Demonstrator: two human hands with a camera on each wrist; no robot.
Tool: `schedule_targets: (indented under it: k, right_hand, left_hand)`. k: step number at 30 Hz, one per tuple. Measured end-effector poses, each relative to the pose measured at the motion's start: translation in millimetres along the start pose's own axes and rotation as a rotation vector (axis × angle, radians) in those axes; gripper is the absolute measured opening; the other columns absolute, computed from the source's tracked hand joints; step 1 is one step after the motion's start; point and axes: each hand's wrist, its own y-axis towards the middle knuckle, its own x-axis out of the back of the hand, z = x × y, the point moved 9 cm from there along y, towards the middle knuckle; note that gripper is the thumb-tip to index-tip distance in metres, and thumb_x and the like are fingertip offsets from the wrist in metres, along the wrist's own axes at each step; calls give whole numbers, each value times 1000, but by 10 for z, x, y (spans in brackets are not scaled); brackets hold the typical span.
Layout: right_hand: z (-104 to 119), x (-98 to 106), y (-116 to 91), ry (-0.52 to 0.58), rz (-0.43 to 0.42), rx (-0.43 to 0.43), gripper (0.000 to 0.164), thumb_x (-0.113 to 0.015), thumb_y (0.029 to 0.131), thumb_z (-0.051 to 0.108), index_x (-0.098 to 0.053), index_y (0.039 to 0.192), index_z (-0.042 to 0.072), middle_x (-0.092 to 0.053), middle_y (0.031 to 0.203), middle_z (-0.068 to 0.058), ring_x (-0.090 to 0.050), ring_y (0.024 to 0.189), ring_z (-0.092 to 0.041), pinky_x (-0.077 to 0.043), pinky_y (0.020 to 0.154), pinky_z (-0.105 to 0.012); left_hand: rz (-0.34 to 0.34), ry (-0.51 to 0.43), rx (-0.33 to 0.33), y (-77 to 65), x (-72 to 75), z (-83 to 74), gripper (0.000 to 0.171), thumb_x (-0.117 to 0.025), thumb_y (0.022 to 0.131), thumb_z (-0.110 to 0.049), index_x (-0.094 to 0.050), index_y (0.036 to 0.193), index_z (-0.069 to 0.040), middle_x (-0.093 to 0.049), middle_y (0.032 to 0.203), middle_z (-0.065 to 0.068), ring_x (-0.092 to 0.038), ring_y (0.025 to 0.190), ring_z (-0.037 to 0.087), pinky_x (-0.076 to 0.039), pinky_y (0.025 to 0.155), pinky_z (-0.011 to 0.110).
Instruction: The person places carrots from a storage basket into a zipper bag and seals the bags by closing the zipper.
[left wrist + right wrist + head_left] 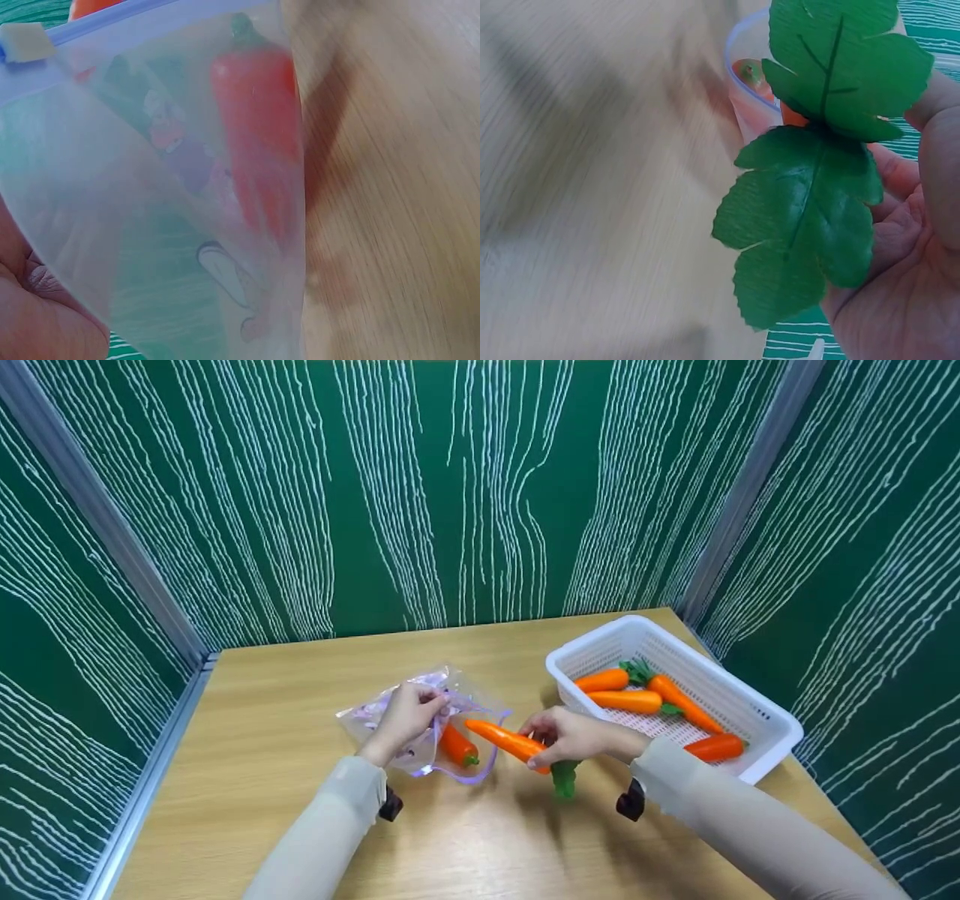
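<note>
Two hands are at work over the wooden table in the head view. An orange carrot slants across the rim of a clear bag, its tip at the bag's mouth; I can't tell if the tip is over it or just inside. A red pepper lies in the bag, close to the mouth. To the right, a white basket has three more carrots and a red one in it. The carrot tip could bump the pepper or snag on the floppy rim, because the bag is soft and the pepper is in the way. The left hand pinches the top of the bag between thumb and fingers, with hardly any gap. The right hand is curled round the leafy end of the carrot, about as wide as the carrot is thick.

In the left wrist view, the pepper shows through the cloudy plastic. The pale slider sits on the zip strip, and it might catch things too. The pinch itself can't be seen here.

In the right wrist view, big green leaves hide most of the carrot. Leaves that wide could fold or jam at the rim. The fingertips are hidden too.
</note>
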Motion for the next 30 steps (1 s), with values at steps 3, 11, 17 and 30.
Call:
schedule_targets:
  k: [3, 11, 17, 30]
  right_hand:
    - [0, -15, 21, -9, -11, 0, 43, -85, 94, 16, -70, 129, -5, -77, 103, -11, -65, 83, -10, -60, 72, -19]
    - [-18, -36, 80, 12, -52, -44, 42, -85, 93, 18, -72, 125, -5, -78, 100, -8, -66, 81, -10, -59, 72, -19]
    - [-59, -47, 133, 43, -106, -88, 36, -86, 92, 21, -76, 117, -3, -78, 94, -6, -66, 76, -9, -57, 70, -20]
    - [-181, -153, 196, 206, -202, -236, 27, -86, 94, 26, -78, 99, 1, -79, 79, -2, -67, 58, -4, -55, 56, -18]
  left_hand:
    - [5, 1, 2, -6, -1, -1, 22, -66, 109, -15, -82, 97, -6, -74, 91, 10, -61, 77, 17, -56, 69, 21]
    - [14, -10, 5, 10, -17, -12, 23, -66, 110, -15, -81, 95, -6, -74, 91, 13, -62, 77, 17, -54, 67, 21]
    - [13, -13, 11, 29, -29, -1, 24, -65, 110, -14, -80, 95, -4, -74, 88, 11, -62, 75, 14, -53, 66, 20]
    - [22, 7, 53, 22, -42, 29, 22, -65, 110, -18, -81, 105, -4, -73, 94, 8, -63, 82, 17, -59, 75, 24]
